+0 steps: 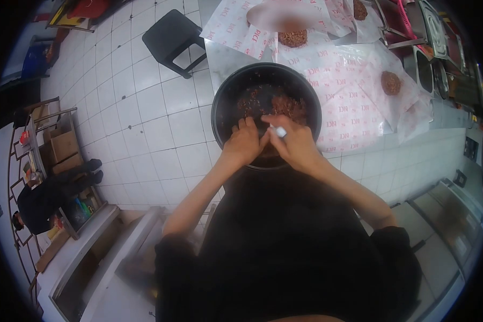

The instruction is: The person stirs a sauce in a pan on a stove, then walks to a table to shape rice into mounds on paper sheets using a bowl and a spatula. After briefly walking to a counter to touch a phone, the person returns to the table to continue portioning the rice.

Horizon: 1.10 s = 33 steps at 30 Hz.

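A round black pot point(218, 115) stands in front of me, with reddish-brown rice point(288, 107) clumped along its far right inside and loose grains on its bottom. My right hand point(296, 144) is closed around a handle with a white end point(279, 131); the rest of that tool is hidden by the hand and the dark pot. My left hand point(243, 144) reaches over the near rim, fingers stretched into the pot and thumb close to the right hand. Nothing shows in its fingers.
Right of the pot, a table bears printed paper sheets point(343, 115) with brown rice mounds point(390, 83) on them. Metal containers point(425, 70) line the table's far right. A black stool point(172, 35) stands on the tiled floor. At the left, a person in dark clothes point(48, 196) is near shelves.
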{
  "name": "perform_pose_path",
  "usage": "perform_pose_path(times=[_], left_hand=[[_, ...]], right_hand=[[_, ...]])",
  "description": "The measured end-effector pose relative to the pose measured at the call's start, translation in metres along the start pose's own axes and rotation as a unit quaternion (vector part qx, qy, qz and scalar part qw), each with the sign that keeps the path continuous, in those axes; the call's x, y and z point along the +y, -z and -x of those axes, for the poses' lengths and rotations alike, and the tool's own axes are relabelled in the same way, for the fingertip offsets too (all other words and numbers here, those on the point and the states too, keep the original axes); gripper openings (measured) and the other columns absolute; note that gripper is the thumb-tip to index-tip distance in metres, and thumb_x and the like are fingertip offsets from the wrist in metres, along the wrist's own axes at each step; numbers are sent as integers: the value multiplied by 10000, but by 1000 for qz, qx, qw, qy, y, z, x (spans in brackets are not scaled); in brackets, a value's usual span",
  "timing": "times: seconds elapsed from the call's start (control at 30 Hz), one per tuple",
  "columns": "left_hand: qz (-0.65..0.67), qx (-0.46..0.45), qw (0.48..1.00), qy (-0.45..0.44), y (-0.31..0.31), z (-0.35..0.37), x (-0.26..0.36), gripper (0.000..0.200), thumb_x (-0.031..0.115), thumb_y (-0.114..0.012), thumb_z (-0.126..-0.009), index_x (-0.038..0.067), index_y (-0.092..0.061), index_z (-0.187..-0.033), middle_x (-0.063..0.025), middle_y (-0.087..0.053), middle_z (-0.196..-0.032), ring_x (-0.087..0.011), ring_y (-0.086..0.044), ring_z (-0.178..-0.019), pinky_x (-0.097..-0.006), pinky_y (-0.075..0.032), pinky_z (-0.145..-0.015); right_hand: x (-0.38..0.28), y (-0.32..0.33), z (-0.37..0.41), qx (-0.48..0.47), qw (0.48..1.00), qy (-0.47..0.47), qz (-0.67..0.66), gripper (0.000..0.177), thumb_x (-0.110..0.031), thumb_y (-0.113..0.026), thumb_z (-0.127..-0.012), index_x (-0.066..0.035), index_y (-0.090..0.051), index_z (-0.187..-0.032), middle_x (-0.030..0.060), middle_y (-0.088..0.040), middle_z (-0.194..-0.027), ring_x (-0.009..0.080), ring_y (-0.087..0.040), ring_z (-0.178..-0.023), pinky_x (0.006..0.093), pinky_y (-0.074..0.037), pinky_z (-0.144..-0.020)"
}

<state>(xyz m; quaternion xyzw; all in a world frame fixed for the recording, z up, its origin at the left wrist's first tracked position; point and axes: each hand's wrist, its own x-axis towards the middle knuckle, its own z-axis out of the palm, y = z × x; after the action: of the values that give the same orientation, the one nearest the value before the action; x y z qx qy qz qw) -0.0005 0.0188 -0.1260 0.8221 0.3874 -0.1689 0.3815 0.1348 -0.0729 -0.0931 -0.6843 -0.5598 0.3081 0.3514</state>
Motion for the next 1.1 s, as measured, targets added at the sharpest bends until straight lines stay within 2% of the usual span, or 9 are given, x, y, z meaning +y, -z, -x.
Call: perform_pose_path(times=[0.17, 0.23, 0.37, 0.53, 0.63, 0.73, 0.83, 0.93, 1.1], left_hand=[[28, -53, 998, 18, 3, -6, 2, 704, 504, -442, -914, -138, -384, -1197, -362, -457, -1196, -484, -505, -1094, -484, -448, -918], [33, -70, 997, 22, 3, -9, 1, 722, 516, -432, -914, -141, -380, -1210, -374, -451, -1205, -483, -503, -1107, -483, -443, -928], [56, -39, 997, 26, -5, -9, 1, 773, 538, -388, -928, -165, -351, -1248, -385, -497, -1156, -461, -522, -1105, -458, -425, -943], [149, -20, 988, 34, -8, -10, 0, 732, 514, -427, -917, -120, -346, -1274, -387, -453, -1214, -492, -497, -1114, -469, -418, -956], [149, 37, 988, -13, -2, -9, 0, 673, 507, -430, -919, -53, -383, -1290, -361, -487, -1200, -469, -516, -1099, -453, -417, -939], [273, 23, 961, 16, 12, -12, -3, 553, 441, -423, -938, 6, -429, -1279, -288, -539, -1179, -383, -554, -1091, -406, -418, -926], [459, 83, 868, -168, 14, -27, -19, 424, 273, -360, -944, 18, -441, -1272, -155, -553, -1186, -222, -523, -1126, -322, -397, -951], [603, 39, 760, -239, 24, -25, -20, 448, 270, -353, -933, 14, -418, -1294, -140, -502, -1258, -217, -487, -1185, -327, -373, -998], [626, 7, 722, -295, 49, -16, -23, 468, 307, -353, -938, 18, -392, -1305, -139, -459, -1306, -213, -463, -1220, -348, -359, -1028]], right_hand=[[-13, 1, 0, 74, 990, -111, -42, 378, -122, -517, -906, -105, -397, -1264, 168, -631, -983, 376, -629, -744, 450, -494, -702], [-13, 1, -4, 130, 969, -192, -79, 438, -111, -542, -904, -89, -357, -1300, 136, -618, -887, 253, -619, -676, 374, -493, -633], [-11, -3, -5, 200, 958, -184, -93, 466, -87, -513, -914, -96, -306, -1331, 111, -587, -880, 192, -587, -654, 354, -484, -609], [-29, 1, -4, 200, 935, -204, -209, 427, -81, -465, -921, -110, -292, -1311, 200, -567, -1087, 315, -636, -679, 405, -477, -667], [-35, 4, -2, 192, 968, -129, -94, 414, -82, -477, -920, -121, -325, -1303, 202, -553, -1116, 308, -641, -694, 389, -481, -656], [-59, 35, -12, 146, 981, -81, -102, 412, -101, -515, -915, -115, -347, -1292, 188, -595, -1032, 306, -641, -690, 372, -485, -647], [-89, 70, -23, 106, 984, -100, -105, 424, -110, -535, -913, -103, -339, -1288, 162, -626, -886, 278, -638, -675, 372, -487, -642], [-82, 92, -39, 173, 977, -4, -123, 439, -120, -529, -924, -97, -304, -1300, 113, -622, -770, 229, -633, -678, 338, -491, -634], [-76, 98, -63, 186, 905, 14, -383, 482, -103, -488, -932, -103, -216, -1329, 69, -559, -706, 170, -585, -638, 327, -532, -622]])
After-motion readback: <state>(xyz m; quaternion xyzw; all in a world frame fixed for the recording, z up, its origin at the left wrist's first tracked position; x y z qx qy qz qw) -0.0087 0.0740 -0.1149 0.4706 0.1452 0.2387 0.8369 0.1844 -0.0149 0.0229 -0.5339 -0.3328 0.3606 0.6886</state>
